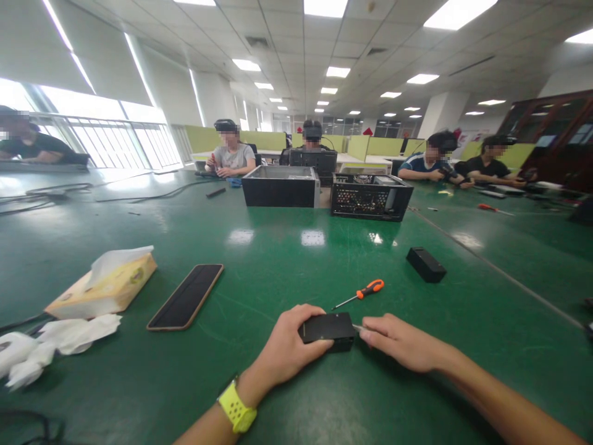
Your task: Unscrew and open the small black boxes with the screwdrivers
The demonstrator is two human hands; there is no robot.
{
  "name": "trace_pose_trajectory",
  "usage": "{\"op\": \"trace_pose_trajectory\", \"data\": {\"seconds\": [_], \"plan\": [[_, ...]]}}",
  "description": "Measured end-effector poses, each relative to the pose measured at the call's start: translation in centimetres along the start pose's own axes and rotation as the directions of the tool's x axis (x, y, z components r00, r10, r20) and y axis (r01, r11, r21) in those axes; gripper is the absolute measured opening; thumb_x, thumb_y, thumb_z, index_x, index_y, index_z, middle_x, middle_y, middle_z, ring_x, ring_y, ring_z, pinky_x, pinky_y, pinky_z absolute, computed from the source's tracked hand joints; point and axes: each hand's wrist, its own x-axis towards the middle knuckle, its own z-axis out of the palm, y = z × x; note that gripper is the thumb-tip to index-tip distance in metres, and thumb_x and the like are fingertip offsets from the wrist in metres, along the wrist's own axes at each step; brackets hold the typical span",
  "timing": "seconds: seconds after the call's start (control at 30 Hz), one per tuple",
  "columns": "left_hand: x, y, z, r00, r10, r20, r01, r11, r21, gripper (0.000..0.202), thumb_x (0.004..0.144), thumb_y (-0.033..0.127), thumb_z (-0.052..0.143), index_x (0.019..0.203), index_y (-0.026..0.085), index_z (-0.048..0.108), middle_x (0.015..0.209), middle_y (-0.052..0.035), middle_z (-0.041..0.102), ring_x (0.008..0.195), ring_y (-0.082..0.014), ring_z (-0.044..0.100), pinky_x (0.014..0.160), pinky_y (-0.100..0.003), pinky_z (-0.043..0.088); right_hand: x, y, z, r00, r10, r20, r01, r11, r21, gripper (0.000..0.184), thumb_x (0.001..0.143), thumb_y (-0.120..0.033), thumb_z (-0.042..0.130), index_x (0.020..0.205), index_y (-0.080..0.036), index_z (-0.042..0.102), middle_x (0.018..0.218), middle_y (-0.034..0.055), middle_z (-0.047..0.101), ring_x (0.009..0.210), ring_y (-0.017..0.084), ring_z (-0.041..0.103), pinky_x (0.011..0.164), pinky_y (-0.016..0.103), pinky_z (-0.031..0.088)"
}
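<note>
My left hand [291,339] grips a small black rectangular box [334,327] on the green table, thumb on the near side and fingers on the far side. My right hand [402,343] is closed on a thin silvery metal tool [358,328], mostly hidden by the fingers. Its tip meets the right end of the box; I cannot tell whether it goes in. Just beyond the box lies a screwdriver [369,289] with an orange and black handle, its shaft pointing toward the left. Farther right rests a second black box [426,264] of similar shape.
On the left are a phone [186,298], a tissue pack [109,281] and crumpled tissues [69,337]. Across the green table [259,266] stand a black metal case [280,187] and an open computer chassis [370,196]. Several people sit around the far side.
</note>
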Motion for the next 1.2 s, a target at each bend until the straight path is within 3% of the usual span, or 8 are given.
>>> {"op": "trace_pose_trajectory", "data": {"seconds": [0.17, 0.33, 0.53, 0.77, 0.97, 1.2], "plan": [[-0.1, 0.1, 0.1, 1.000, -0.004, 0.008, 0.004, 1.000, -0.029, 0.029, 0.071, 0.022, 0.074, 0.099, 0.019, 0.068, 0.097, -0.0046, 0.069, 0.091, -0.0234, 0.062, 0.084, -0.033, 0.046, 0.2, -0.1, 1.6, 0.996, 0.048, -0.075, -0.059, 0.987, -0.153, 0.044, 0.101, -0.049, 0.026, 0.077, -0.019, 0.049, 0.074, 0.0002, 0.053, 0.072, 0.016, 0.051, 0.070, 0.029, 0.037], [0.0, 0.0, 0.2, 1.000, 0.010, -0.002, -0.010, 0.999, -0.035, 0.028, 0.071, 0.022, 0.073, 0.099, 0.018, 0.067, 0.096, -0.0043, 0.069, 0.090, -0.0225, 0.062, 0.083, -0.031, 0.046, 0.1, 0.0, 2.1, 0.987, 0.047, -0.151, -0.084, 0.965, -0.248, 0.045, 0.100, -0.050, 0.023, 0.078, -0.021, 0.049, 0.072, 0.0016, 0.054, 0.068, 0.017, 0.050, 0.067, 0.030, 0.036], [0.2, 0.1, 0.1, 0.999, 0.048, -0.010, -0.048, 0.997, -0.060, 0.025, 0.070, 0.023, 0.073, 0.094, 0.018, 0.067, 0.095, -0.0045, 0.069, 0.088, -0.0219, 0.062, 0.081, -0.031, 0.047, -0.3, -0.5, 0.4, 0.999, 0.038, 0.004, -0.037, 0.990, -0.140, 0.048, 0.100, -0.053, 0.027, 0.075, -0.020, 0.050, 0.073, 0.0007, 0.056, 0.074, 0.017, 0.053, 0.068, 0.028, 0.037], [0.1, -0.1, 0.2, 0.997, 0.075, -0.024, -0.077, 0.994, -0.077, 0.027, 0.071, 0.019, 0.073, 0.096, 0.018, 0.066, 0.097, -0.0045, 0.067, 0.090, -0.0212, 0.062, 0.082, -0.030, 0.047, -0.1, -0.9, 1.0, 0.992, 0.111, -0.052, -0.118, 0.980, -0.162, 0.047, 0.100, -0.051, 0.025, 0.080, -0.020, 0.054, 0.077, 0.0027, 0.059, 0.076, 0.020, 0.054, 0.072, 0.032, 0.038], [0.1, 0.0, 0.1, 0.998, 0.065, -0.005, -0.065, 0.995, -0.071, 0.025, 0.071, 0.022, 0.073, 0.096, 0.018, 0.067, 0.095, -0.0041, 0.068, 0.089, -0.0212, 0.062, 0.081, -0.030, 0.047, -0.4, -0.6, 0.2, 0.997, 0.072, 0.036, -0.065, 0.984, -0.167, 0.048, 0.100, -0.053, 0.026, 0.078, -0.019, 0.054, 0.076, 0.0018, 0.059, 0.077, 0.020, 0.054, 0.071, 0.031, 0.038], [0.1, 0.0, -0.2, 0.998, 0.052, 0.047, -0.048, 0.996, -0.077, 0.028, 0.072, 0.021, 0.071, 0.100, 0.019, 0.065, 0.097, -0.0036, 0.065, 0.090, -0.0213, 0.060, 0.082, -0.030, 0.046, -0.2, -0.8, 0.8, 0.999, 0.028, -0.029, -0.033, 0.986, -0.164, 0.047, 0.098, -0.053, 0.034, 0.074, -0.019, 0.056, 0.071, 0.0010, 0.059, 0.072, 0.017, 0.052, 0.070, 0.029, 0.037]]}}
